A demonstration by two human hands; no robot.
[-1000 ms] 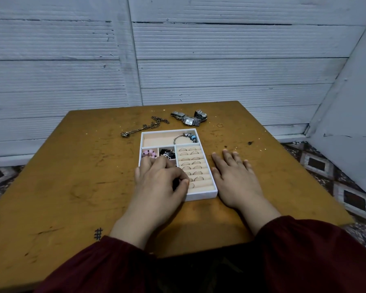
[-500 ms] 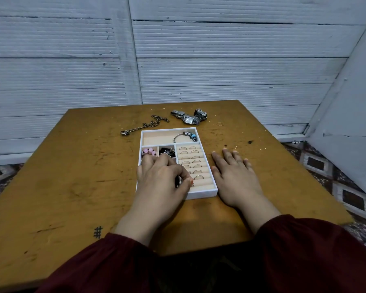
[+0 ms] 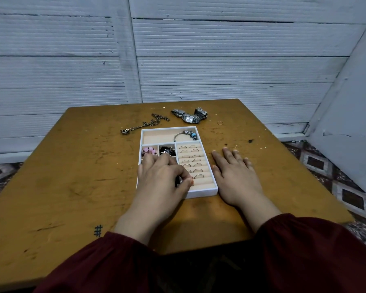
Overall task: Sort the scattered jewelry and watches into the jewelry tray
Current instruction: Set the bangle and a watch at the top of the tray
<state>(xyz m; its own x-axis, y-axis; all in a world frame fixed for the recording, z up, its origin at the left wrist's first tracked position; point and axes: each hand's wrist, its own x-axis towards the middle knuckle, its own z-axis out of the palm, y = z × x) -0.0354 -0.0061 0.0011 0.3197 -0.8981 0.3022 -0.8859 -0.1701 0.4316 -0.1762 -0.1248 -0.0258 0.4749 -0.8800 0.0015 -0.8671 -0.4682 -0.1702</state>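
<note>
The white jewelry tray (image 3: 203, 193) sits mid-table. Its back compartment holds a beaded bracelet (image 3: 186, 134); pink beads (image 3: 148, 150) and a black piece (image 3: 167, 151) fill two small cells, and several rings sit in the ring rows (image 3: 191, 157). My left hand (image 3: 161, 180) lies over the tray's near left, thumb and forefinger pinching a small ring at the near rows, mostly hidden. My right hand (image 3: 235, 176) rests flat on the table, touching the tray's right side. Behind the tray lie two silver watches (image 3: 189, 116), a chain (image 3: 145, 123) and a loose ring (image 3: 220, 123).
The wooden table (image 3: 72, 176) has scratches, crumbs and a small dark speck (image 3: 250, 141) to the right. A white panelled wall stands just behind the far edge. Patterned floor tiles show past the table's right edge.
My left hand's fingers have shifted slightly at the near ring rows. My right hand and the items behind the tray have stayed where they were.
</note>
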